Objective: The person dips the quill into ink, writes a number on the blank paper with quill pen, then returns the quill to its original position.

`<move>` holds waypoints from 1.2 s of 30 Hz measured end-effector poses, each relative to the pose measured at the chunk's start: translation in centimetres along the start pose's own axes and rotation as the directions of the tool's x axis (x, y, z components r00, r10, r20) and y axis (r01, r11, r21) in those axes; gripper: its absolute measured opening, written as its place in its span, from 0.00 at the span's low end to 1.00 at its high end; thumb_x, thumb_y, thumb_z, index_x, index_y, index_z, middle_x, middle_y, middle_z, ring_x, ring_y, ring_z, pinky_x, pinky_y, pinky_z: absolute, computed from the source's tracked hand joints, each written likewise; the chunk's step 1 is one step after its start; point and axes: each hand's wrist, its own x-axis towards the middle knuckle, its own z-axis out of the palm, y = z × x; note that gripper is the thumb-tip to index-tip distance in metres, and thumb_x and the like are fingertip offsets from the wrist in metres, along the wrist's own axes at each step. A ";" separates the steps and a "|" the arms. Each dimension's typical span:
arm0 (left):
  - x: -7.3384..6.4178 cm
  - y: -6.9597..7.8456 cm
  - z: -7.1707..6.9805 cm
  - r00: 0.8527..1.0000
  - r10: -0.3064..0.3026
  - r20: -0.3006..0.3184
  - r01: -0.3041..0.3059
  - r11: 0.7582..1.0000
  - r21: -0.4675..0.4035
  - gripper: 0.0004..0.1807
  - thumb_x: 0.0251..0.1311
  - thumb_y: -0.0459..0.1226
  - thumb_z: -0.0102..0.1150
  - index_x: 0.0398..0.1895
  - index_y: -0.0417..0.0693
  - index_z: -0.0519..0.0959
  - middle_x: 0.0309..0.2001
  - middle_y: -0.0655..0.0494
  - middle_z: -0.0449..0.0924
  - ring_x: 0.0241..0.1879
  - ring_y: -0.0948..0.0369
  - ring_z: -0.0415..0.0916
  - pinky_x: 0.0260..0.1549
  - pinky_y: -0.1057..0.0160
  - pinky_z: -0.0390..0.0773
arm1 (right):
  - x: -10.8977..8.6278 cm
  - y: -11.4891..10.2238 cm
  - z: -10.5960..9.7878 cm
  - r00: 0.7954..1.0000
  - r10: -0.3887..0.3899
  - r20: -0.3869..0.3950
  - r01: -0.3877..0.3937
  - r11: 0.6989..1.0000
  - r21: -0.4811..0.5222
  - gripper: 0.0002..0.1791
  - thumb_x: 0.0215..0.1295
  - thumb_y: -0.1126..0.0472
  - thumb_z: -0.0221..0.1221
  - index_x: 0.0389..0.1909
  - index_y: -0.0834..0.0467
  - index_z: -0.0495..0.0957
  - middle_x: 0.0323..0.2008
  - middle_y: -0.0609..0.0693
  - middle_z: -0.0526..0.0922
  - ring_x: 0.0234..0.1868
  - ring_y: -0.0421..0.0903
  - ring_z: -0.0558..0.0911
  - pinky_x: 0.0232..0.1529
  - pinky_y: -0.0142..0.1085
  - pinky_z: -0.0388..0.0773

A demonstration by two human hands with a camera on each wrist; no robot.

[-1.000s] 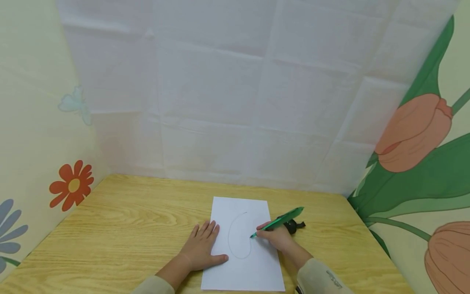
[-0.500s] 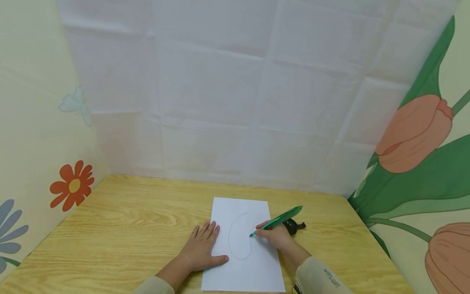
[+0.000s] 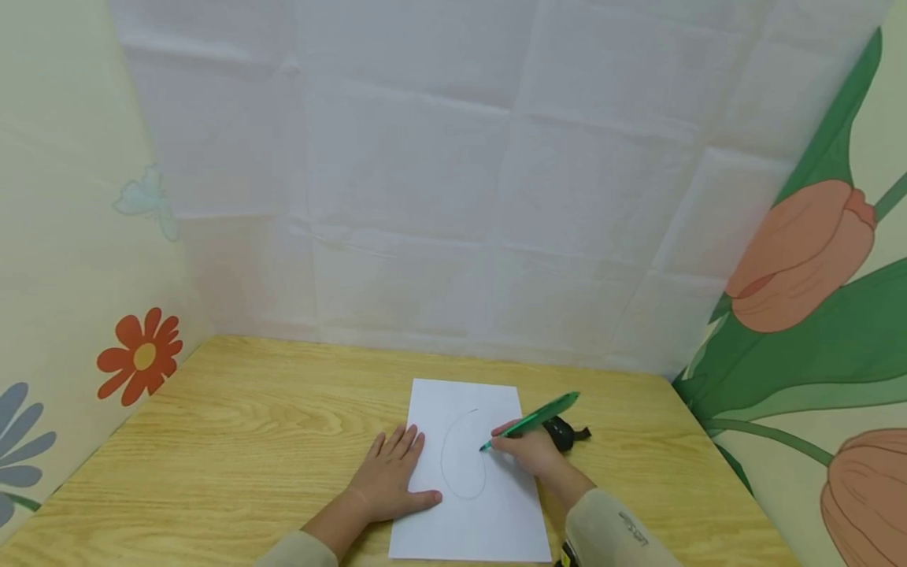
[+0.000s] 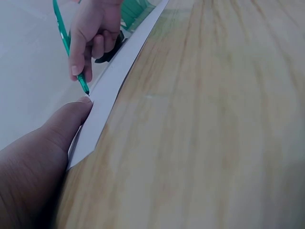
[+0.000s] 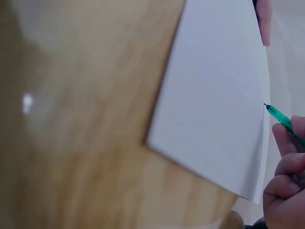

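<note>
A white sheet of paper (image 3: 471, 535) lies on the wooden table, with a thin curved line drawn on it, like a tall bowl left open at the upper right. My right hand (image 3: 534, 453) pinches a green pen (image 3: 542, 416) between thumb and fingers. Its dark tip is at the paper, by the upper right end of the line. My left hand (image 3: 386, 480) rests flat over the sheet's left edge, fingers spread and thumb on the paper. In the right wrist view the pen (image 5: 281, 119) slants over the sheet (image 5: 209, 95), its tip near the far edge.
A black rounded object (image 3: 561, 435) with a short tab sits just beyond my right hand, partly hidden by it. Bare wood grain of the table (image 3: 283, 409) shows left of the sheet. A white creased sheet (image 3: 425, 197) hangs behind, between flower-patterned walls.
The pen tip has crept upward and slightly left on the paper, my right hand and sleeve shifting left with it. My left hand and the sheet stay in place.
</note>
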 end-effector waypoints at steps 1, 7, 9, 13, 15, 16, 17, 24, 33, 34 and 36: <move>0.0 0.0 0.0 1.000 0.001 -0.001 -0.001 1.000 0.002 0.57 0.53 0.71 0.53 0.74 0.37 0.58 0.76 0.40 0.52 0.77 0.44 0.46 0.73 0.38 0.44 | 0.0 0.0 0.0 1.000 -0.002 -0.002 0.002 1.000 0.000 0.11 0.56 0.56 0.69 0.38 0.56 0.86 0.42 0.51 0.87 0.47 0.48 0.82 0.50 0.47 0.79; 0.4 -0.6 0.6 1.000 0.016 -0.026 -0.015 1.000 0.010 0.57 0.53 0.71 0.53 0.74 0.37 0.59 0.76 0.40 0.53 0.77 0.43 0.46 0.73 0.37 0.44 | -0.1 -0.3 0.1 1.000 -0.018 -0.010 0.018 1.000 0.000 0.11 0.56 0.58 0.69 0.38 0.58 0.86 0.42 0.52 0.87 0.46 0.48 0.83 0.49 0.47 0.79; 0.4 -0.7 0.8 0.999 0.018 -0.030 -0.017 1.000 0.010 0.57 0.53 0.71 0.53 0.74 0.37 0.59 0.76 0.39 0.53 0.77 0.43 0.46 0.73 0.37 0.44 | 0.0 -0.4 0.2 1.000 -0.023 -0.015 0.023 1.000 0.000 0.11 0.56 0.59 0.69 0.38 0.59 0.86 0.41 0.53 0.87 0.45 0.48 0.83 0.48 0.46 0.80; 0.3 -0.4 0.5 1.000 0.008 -0.013 -0.008 1.000 0.010 0.57 0.53 0.71 0.53 0.74 0.38 0.58 0.76 0.40 0.53 0.77 0.44 0.46 0.73 0.37 0.44 | 0.1 -0.5 0.3 0.999 -0.028 -0.022 0.028 1.000 -0.004 0.11 0.55 0.60 0.70 0.38 0.59 0.86 0.40 0.52 0.87 0.44 0.47 0.83 0.48 0.45 0.80; 0.2 -0.2 0.4 1.000 0.002 -0.003 -0.002 1.000 0.012 0.57 0.53 0.71 0.53 0.74 0.38 0.58 0.76 0.41 0.53 0.77 0.44 0.46 0.73 0.38 0.45 | 0.2 -0.5 0.3 0.999 -0.028 -0.019 0.028 1.000 -0.009 0.11 0.55 0.59 0.70 0.38 0.59 0.86 0.40 0.52 0.87 0.44 0.47 0.83 0.48 0.45 0.80; 0.2 -0.3 0.4 1.000 0.003 -0.004 -0.003 1.000 0.013 0.57 0.53 0.71 0.53 0.74 0.38 0.58 0.76 0.40 0.53 0.77 0.44 0.46 0.73 0.38 0.44 | 0.2 -0.5 0.3 0.999 -0.029 -0.018 0.029 1.000 -0.012 0.10 0.55 0.59 0.70 0.38 0.59 0.86 0.40 0.52 0.87 0.44 0.47 0.83 0.48 0.45 0.80; 0.3 -0.3 0.4 1.000 0.003 -0.004 -0.003 1.000 0.016 0.57 0.53 0.71 0.53 0.74 0.38 0.58 0.76 0.40 0.53 0.77 0.44 0.46 0.73 0.38 0.44 | 0.2 -0.6 0.4 0.999 -0.029 -0.017 0.029 0.999 -0.015 0.10 0.56 0.59 0.69 0.38 0.59 0.86 0.40 0.52 0.87 0.44 0.46 0.83 0.48 0.45 0.80; 0.3 -0.3 0.4 1.000 -0.002 -0.002 0.002 1.000 0.027 0.57 0.53 0.72 0.52 0.74 0.39 0.58 0.76 0.41 0.53 0.77 0.44 0.46 0.73 0.38 0.44 | 0.6 -0.9 0.5 1.000 -0.029 -0.005 0.029 0.999 -0.024 0.11 0.55 0.59 0.70 0.38 0.59 0.85 0.38 0.51 0.87 0.40 0.45 0.82 0.44 0.41 0.79; 0.2 -0.3 0.3 1.000 -0.001 0.000 0.001 0.999 0.035 0.57 0.53 0.72 0.52 0.74 0.38 0.59 0.76 0.40 0.53 0.77 0.44 0.47 0.73 0.37 0.45 | 0.9 -1.1 0.7 0.998 -0.068 -0.005 0.068 0.997 -0.037 0.11 0.55 0.60 0.70 0.37 0.61 0.85 0.36 0.52 0.87 0.38 0.44 0.82 0.43 0.39 0.80; 0.2 -0.3 0.3 1.000 0.001 -0.002 0.000 0.999 0.035 0.57 0.53 0.72 0.52 0.74 0.38 0.59 0.76 0.40 0.53 0.77 0.44 0.47 0.73 0.37 0.45 | 0.9 -1.1 0.7 0.998 -0.067 -0.003 0.067 0.997 -0.038 0.11 0.55 0.60 0.70 0.37 0.60 0.85 0.36 0.52 0.87 0.38 0.44 0.82 0.43 0.39 0.80; 0.2 -0.3 0.3 1.000 0.004 -0.008 -0.004 0.999 0.033 0.57 0.53 0.72 0.52 0.74 0.38 0.59 0.76 0.40 0.53 0.77 0.44 0.47 0.73 0.37 0.45 | 1.0 -1.0 0.8 0.998 -0.067 0.001 0.067 0.997 -0.039 0.11 0.55 0.60 0.70 0.37 0.60 0.85 0.35 0.51 0.87 0.37 0.44 0.82 0.42 0.39 0.80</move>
